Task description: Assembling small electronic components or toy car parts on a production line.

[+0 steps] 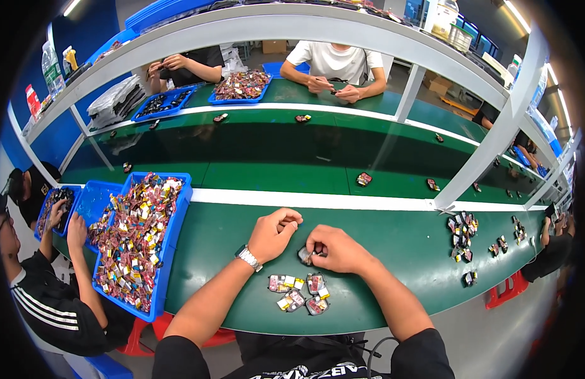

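Note:
My right hand (340,250) pinches a small dark-rimmed, greyish plastic casing (304,255) just above the green work surface. Beside it, my left hand (273,236) is closed, its fingers curled inward; whatever they hold, if anything, is hidden. A silver watch sits on the left wrist. Below the hands lies a small group of casings (292,300) with reddish circuitry and white-and-yellow parts inside. The two hands are close together but apart.
At left, a blue bin (184,221) is heaped with small wired parts, with a co-worker reaching next to it. More assemblies (462,237) lie at right. Behind a white rail (305,198), a green belt (273,174) carries scattered pieces. Co-workers sit across; a white post (494,151) rises at right.

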Motion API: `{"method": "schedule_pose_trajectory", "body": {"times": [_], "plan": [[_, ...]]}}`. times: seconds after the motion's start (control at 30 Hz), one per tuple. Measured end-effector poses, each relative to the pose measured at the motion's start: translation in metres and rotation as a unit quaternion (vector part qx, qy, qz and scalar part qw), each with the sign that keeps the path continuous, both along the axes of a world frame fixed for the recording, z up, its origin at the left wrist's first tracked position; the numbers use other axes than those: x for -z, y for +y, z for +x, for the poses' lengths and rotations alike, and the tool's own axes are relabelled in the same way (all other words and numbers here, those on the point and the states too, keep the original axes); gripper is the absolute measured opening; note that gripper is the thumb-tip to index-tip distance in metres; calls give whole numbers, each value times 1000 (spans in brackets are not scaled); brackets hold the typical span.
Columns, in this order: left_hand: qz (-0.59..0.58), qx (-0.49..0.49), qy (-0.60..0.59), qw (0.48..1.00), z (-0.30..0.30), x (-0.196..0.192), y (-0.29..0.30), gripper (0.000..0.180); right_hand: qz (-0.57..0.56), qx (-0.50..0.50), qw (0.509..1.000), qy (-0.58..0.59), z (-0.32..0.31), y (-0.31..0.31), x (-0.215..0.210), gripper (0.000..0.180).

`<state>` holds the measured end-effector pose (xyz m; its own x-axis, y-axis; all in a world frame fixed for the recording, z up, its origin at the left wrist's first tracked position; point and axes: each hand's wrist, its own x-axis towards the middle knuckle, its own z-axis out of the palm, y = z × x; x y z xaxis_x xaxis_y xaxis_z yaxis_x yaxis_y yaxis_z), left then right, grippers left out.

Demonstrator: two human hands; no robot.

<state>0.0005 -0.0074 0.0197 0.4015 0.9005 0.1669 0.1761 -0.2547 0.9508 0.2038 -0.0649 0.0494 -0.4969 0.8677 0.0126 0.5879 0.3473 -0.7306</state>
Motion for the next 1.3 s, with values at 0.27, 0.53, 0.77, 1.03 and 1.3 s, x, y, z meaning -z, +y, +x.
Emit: {"method": "schedule_pose_trajectory", "body": {"times": [0.27,0.53,0.77,1.03,1.3], "plan": [[-118,104,28,987,5,3,0,33,28,184,968,168,5,10,18,12],[-233,137,-149,951,8,0,-5,35,88,189,967,146,-3,6,10,11],[-252,128,-170,944,3,0,0,34,174,136,972,87,-4,5,11,9],[-224,185,-171,941,0,0,1,40,146,147,972,106,-3,6,13,9],[-237,176,-170,940,-2,1,1,37,139,100,976,134,-3,5,11,11]]}}
